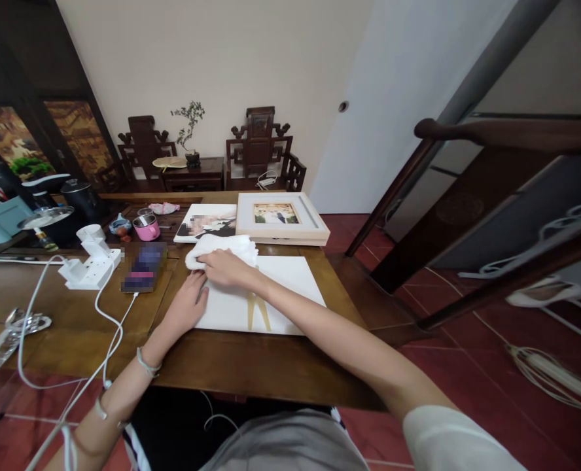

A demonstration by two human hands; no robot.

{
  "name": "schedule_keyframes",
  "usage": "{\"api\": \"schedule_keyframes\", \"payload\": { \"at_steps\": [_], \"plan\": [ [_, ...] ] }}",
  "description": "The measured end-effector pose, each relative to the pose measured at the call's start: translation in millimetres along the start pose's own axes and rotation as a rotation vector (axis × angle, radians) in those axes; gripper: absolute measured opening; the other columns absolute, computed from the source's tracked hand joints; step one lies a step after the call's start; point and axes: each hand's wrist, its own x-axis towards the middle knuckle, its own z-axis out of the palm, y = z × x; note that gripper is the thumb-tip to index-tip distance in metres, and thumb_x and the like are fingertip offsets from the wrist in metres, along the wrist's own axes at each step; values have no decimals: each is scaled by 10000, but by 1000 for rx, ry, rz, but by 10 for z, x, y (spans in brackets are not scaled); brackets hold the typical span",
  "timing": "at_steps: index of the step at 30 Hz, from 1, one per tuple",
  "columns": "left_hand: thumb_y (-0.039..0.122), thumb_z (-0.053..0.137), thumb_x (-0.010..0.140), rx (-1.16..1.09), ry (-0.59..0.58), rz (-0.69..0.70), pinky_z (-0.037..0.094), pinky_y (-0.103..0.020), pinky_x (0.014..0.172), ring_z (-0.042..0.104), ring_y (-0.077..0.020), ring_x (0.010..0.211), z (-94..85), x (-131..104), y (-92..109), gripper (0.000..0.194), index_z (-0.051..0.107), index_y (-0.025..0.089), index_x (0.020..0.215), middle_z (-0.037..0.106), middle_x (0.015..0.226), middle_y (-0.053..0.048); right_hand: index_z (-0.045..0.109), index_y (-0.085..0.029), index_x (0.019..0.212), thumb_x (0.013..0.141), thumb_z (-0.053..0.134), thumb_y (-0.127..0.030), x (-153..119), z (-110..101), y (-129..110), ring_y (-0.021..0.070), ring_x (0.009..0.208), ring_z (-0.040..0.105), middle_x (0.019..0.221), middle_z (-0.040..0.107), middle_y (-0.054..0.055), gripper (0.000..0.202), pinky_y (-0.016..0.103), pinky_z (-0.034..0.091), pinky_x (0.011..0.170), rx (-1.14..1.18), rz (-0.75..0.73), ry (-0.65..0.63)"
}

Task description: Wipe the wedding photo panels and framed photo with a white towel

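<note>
A white flat panel [295, 288] with tan V-shaped strips on its face lies on the wooden table [271, 366] in front of me. My right hand [224, 267] is closed on a white cloth [234, 245], pressed down at the panel's far left corner; the cloth hides that corner. My left hand [190, 302] rests at the panel's left edge, fingers stretched out and thumb apart, just below the cloth. Its fingertips are close to the right hand.
Beyond the panel lie a framed picture [315, 229] and a photo print [185, 229]. On the left are a phone [144, 267], a white power strip [94, 268] with cables, a pink cup [146, 229] and a clear-and-silver object [16, 333]. A dark wooden chair [408, 216] stands at right.
</note>
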Motion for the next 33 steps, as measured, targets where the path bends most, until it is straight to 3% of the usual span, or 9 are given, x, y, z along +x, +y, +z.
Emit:
{"api": "schedule_keyframes", "payload": {
  "at_steps": [3,6,11,15,19,24,28,33],
  "plan": [
    [238,351,916,9,-2,6,306,-479,1134,401,-281,1348,-6,-4,2,434,535,87,1278,519,1372,-168,604,-164,1179,852,371,-148,11,-33,-6,315,1046,597,1147,656,148,402,432,410,885,-4,19,-11],
    [252,344,920,10,-8,-13,281,-480,1149,346,-278,1384,16,-18,-16,459,505,73,1311,466,1424,-168,609,-180,1205,836,391,-144,-150,-97,149,307,1034,611,1165,654,151,430,388,435,848,-11,55,-33],
    [263,337,919,-5,2,-19,267,-476,1156,328,-265,1393,60,-32,-54,477,495,59,1320,450,1437,-174,609,-148,1220,800,378,-70,-662,-146,610,299,1072,602,1156,659,151,486,383,442,876,-46,130,-33],
    [266,340,917,-19,18,-18,269,-503,1148,330,-267,1392,73,-33,-70,472,497,82,1322,449,1439,-168,586,-91,1230,791,369,-32,-1167,-36,858,323,1163,557,1277,579,205,493,515,370,1002,-105,133,-3],
    [273,334,915,-20,21,-28,264,-514,1145,328,-273,1393,78,-28,-70,476,498,81,1320,447,1438,-176,642,-82,1101,742,391,1,-1740,139,749,353,1394,253,1466,384,208,447,623,236,1084,-134,-2,8],
    [274,327,914,-11,25,-23,262,-492,1150,328,-269,1393,84,-20,-68,483,498,72,1318,456,1432,-176,675,-136,927,656,396,31,-2282,303,421,335,1421,159,1504,341,136,424,654,156,1108,-101,-135,42],
    [278,326,914,2,15,-27,262,-492,1150,328,-271,1392,78,-21,-68,488,495,67,1320,447,1439,-177,674,-149,949,672,397,25,-2230,294,464,314,1419,182,1494,363,126,428,638,181,1110,-57,-127,59],
    [277,330,921,19,5,-22,263,-503,1146,321,-264,1396,58,-26,-69,478,485,88,1332,439,1447,-167,648,-119,1082,764,387,-16,-1673,167,851,316,1417,190,1491,358,165,425,634,198,1101,-59,-44,47]
  ]
}}
